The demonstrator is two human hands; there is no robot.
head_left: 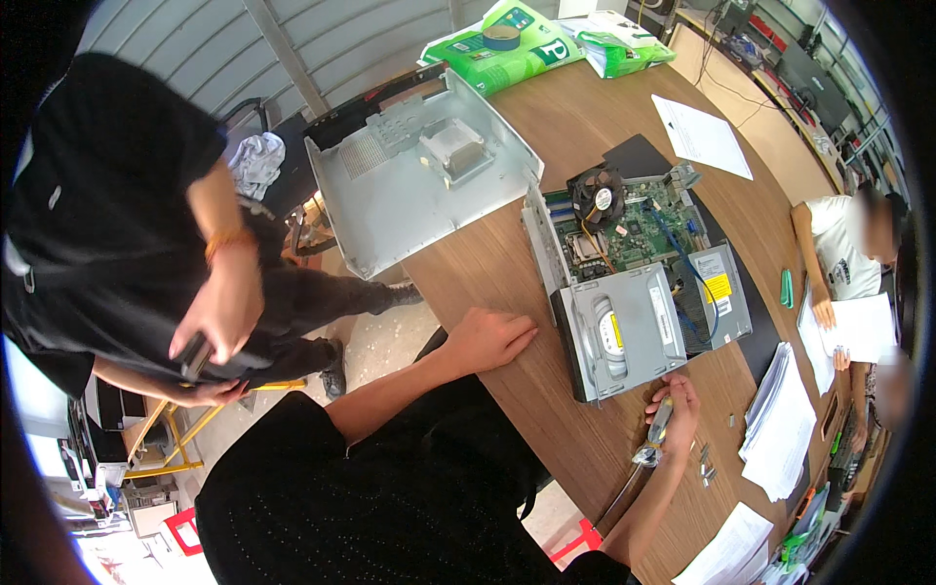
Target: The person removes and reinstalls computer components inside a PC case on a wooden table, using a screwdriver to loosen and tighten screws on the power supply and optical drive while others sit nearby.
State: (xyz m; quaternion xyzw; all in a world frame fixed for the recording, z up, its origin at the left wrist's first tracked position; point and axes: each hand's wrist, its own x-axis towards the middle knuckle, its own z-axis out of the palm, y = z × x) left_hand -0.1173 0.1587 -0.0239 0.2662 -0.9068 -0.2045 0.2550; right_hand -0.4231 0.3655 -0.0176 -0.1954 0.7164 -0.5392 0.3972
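Note:
An opened desktop computer (624, 327) rests on the wooden table (468, 283), showing its fan (595, 198), green circuit board (639, 234), metal drive cage and power supply (726, 302). My left hand (487, 338) lies on the tabletop left of the computer, fingers loosely extended, holding nothing. My right hand (675, 419) grips a screwdriver (656, 429) with a grey-and-yellow handle and long shaft, just below the computer's front corner. A few small metal bits (706, 463) lie to the right of that hand. The detached metal case cover (370, 205) sits at the table's upper left edge.
A standing person in black (127, 253) at left holds a dark object. Two seated people at right are at papers (848, 322). Paper stacks (775, 424), a white sheet (702, 136), green packs (502, 54) with a tape roll (500, 37), and green scissors (786, 288) lie on the table.

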